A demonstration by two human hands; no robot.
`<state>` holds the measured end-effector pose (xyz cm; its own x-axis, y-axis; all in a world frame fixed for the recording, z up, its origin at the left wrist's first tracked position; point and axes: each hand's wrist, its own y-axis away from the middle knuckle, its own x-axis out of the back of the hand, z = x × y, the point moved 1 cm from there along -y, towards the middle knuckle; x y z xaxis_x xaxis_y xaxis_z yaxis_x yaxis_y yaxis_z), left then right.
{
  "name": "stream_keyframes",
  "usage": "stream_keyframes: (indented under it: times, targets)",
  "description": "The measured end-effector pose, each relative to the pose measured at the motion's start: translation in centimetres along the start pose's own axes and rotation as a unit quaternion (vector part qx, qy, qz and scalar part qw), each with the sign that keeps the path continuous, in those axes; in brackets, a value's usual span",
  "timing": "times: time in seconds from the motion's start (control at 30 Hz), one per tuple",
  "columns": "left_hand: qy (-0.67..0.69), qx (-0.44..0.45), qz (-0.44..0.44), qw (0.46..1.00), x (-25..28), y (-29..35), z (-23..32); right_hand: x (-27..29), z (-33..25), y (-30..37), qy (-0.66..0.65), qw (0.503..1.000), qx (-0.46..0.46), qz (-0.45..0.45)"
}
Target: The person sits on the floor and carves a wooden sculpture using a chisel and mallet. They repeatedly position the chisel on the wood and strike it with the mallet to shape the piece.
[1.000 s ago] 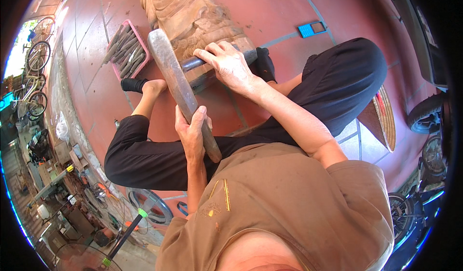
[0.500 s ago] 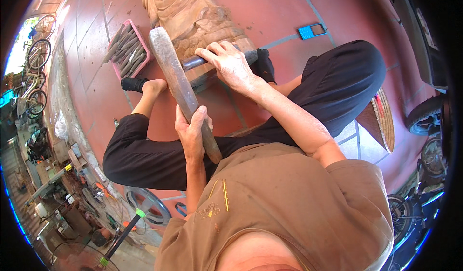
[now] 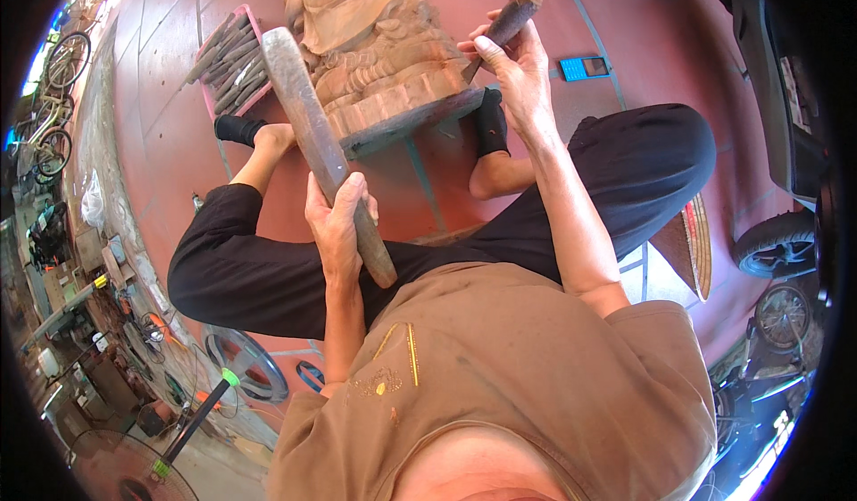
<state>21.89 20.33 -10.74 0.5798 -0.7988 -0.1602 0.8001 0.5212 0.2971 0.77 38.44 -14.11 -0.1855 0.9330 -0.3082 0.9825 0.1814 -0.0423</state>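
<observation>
Brown wooden carving [image 3: 370, 41] lies on the far side of the left hand [image 3: 337, 220], wrapped round a long club [image 3: 306, 104], and left of the right hand [image 3: 525, 77], pinching a chisel [image 3: 515, 17].

Carving [image 3: 375, 55], basket [image 3: 258, 30], phone [image 3: 585, 68] on floor [image 3: 656, 37]

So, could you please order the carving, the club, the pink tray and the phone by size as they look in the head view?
1. Carving
2. Club and tray: unsure; the club is longer but narrower, and looks nearer the camera
3. Phone
</observation>
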Motion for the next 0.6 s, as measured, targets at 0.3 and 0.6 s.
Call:
stream_keyframes:
  times: [0.3,0.6]
  targets:
    - [-0.023,0.017,-0.018,0.999,-0.5,0.0,-0.1,0.9,1.8,0.6,-0.032,0.999,-0.025,-0.007]
    - [-0.013,0.028,-0.020,0.999,-0.6,0.0,-0.5,0.8,2.1,0.9,-0.073,0.996,-0.042,0.018]
